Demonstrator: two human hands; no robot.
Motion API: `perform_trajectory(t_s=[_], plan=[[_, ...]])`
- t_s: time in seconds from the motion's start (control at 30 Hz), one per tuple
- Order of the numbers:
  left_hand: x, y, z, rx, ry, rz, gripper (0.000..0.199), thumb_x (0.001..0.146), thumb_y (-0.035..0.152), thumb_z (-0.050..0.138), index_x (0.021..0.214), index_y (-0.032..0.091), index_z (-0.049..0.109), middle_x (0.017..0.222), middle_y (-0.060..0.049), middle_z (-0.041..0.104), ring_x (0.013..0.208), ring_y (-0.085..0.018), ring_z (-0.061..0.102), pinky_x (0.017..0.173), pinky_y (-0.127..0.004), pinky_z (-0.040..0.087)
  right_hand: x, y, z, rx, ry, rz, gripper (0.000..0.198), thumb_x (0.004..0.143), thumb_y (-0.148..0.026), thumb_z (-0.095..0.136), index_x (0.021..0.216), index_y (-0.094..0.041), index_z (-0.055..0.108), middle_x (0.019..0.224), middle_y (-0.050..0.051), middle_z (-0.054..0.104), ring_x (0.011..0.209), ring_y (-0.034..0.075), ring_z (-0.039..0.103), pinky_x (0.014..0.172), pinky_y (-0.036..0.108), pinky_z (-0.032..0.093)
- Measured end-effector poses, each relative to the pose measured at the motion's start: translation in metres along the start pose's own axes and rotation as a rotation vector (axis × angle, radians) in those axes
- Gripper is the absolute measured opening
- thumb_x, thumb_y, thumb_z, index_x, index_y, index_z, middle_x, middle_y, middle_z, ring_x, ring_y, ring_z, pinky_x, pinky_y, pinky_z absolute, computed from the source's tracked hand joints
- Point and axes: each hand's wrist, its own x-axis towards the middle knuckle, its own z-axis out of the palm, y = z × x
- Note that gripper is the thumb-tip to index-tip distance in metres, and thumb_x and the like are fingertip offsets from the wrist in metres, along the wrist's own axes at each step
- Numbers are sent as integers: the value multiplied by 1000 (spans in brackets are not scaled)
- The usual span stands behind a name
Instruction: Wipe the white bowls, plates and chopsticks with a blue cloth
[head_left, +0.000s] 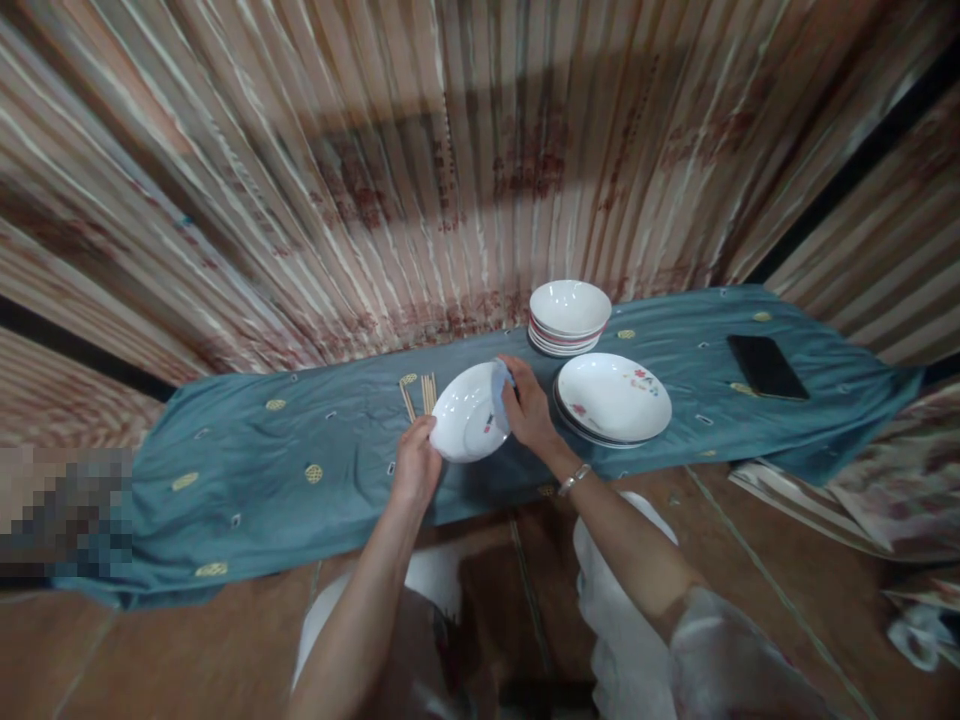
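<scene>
My left hand (pixel 418 458) grips the left rim of a white plate (pixel 463 418), which is tilted with its underside towards me; a small printed mark shows on it. In my right hand (pixel 528 402) is a light blue cloth (pixel 500 396), pressed against the plate's right edge. Several chopsticks (pixel 428 392) lie just behind the plate, partly hidden by it. Close to the right of my right hand sits a stack of plates (pixel 613 396), the top one white with red flowers. Behind that stands a stack of white bowls (pixel 570 308).
A long narrow table under a teal cloth (pixel 277 470) runs across in front of me. A black phone or tablet (pixel 766 366) lies towards its right end. Pleated patterned curtains (pixel 480 180) hang directly behind the table. The floor (pixel 720 560) is brown tile.
</scene>
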Motion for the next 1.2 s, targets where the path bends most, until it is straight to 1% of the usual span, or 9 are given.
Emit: perform_trajectory(t_s=[0.23,0.4,0.53,0.63,0.73,0.9,1.03,1.1,1.2], plan=[[-1,4,0,-34,7,-42,11,58,24,68,63,15,66,68,-4,72,70,-19,66,78,-32,53,-16,25,26,155,34,216,47,96,-41,32,132,-16,50,129,15,59,123,22,53,108,42,37],[0,7,-3,-97,52,-57,7,63,22,65,65,15,67,70,-4,73,71,-16,68,78,-28,53,-30,42,46,272,63,366,56,94,-52,32,129,-13,52,128,16,60,121,21,55,104,40,42],[0,6,-4,-109,117,-46,10,72,25,66,72,16,70,77,-4,75,75,-16,69,82,-29,54,-31,42,43,438,48,496,61,87,-61,40,120,-13,58,114,15,67,105,23,62,95,42,48],[-3,2,-1,-77,84,-58,16,75,31,68,81,17,72,89,-5,76,90,-19,69,89,-31,52,-22,36,33,609,13,565,61,80,-64,50,112,-14,62,101,10,70,93,22,65,83,37,53],[-5,-3,1,-44,38,-54,22,73,36,72,87,18,73,94,-6,76,102,-22,67,95,-32,50,-12,30,24,715,36,622,56,74,-64,57,102,-17,66,89,5,70,83,19,64,72,31,53],[-7,-8,1,-21,-13,-65,32,70,40,76,91,17,72,94,-8,76,101,-23,67,92,-34,51,-1,30,18,702,94,611,49,73,-59,60,95,-16,67,86,3,68,78,17,61,67,27,50],[-8,-5,-6,31,-28,-72,30,64,35,81,84,16,71,85,-5,75,80,-17,68,77,-30,54,5,36,15,591,105,605,47,75,-55,57,98,-15,67,82,2,68,74,17,59,65,27,49],[-9,-2,-9,60,-54,-66,30,59,30,83,83,17,70,80,-2,73,71,-14,66,71,-27,53,9,37,14,539,96,560,46,78,-53,54,99,-15,67,86,3,69,78,18,60,68,29,50],[-9,3,-8,86,-95,-36,33,55,26,85,84,18,71,80,-1,73,68,-12,65,69,-25,51,13,35,14,453,62,462,44,81,-51,51,99,-15,68,92,5,71,87,21,62,76,31,50]])
